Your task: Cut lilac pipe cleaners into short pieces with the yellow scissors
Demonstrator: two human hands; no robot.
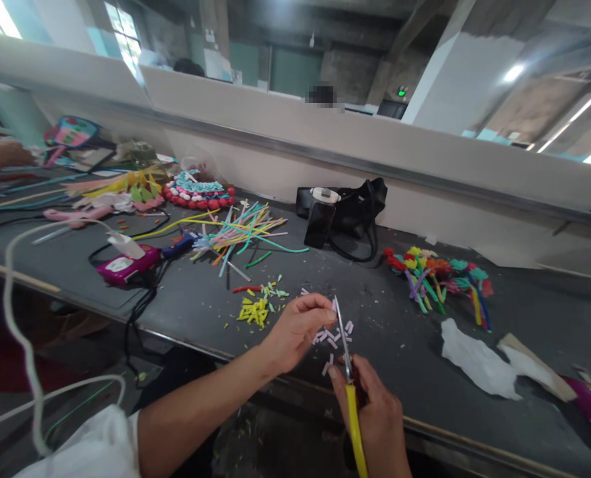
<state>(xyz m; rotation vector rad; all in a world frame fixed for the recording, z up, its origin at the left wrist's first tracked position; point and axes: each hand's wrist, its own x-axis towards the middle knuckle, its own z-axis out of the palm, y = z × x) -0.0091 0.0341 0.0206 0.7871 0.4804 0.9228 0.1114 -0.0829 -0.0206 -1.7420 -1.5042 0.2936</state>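
My left hand (300, 328) is closed in a pinch on a short lilac strip (334, 305), which looks like a pipe cleaner; most of it is hidden by the fingers. Yellow-handled scissors (344, 332) are gripped in my right hand (375, 411), their blades pointing away from me and their tips beside the lilac strip. Below the blades, several cut lilac pieces (331, 341) lie scattered on the dark tabletop (280, 358). Left of my left hand sit a small heap of yellow cut pieces (253, 312) and some pale green bits (274, 290).
Long coloured strips (246, 232) lie behind the cut heaps, near a purple glue gun (129, 264) with cables. A black bag (360, 212) and phone (319, 224) stand by the partition. Right are colourful flowers (429, 272) and white tissue (477, 358). Another person's hand (1, 156) shows far left.
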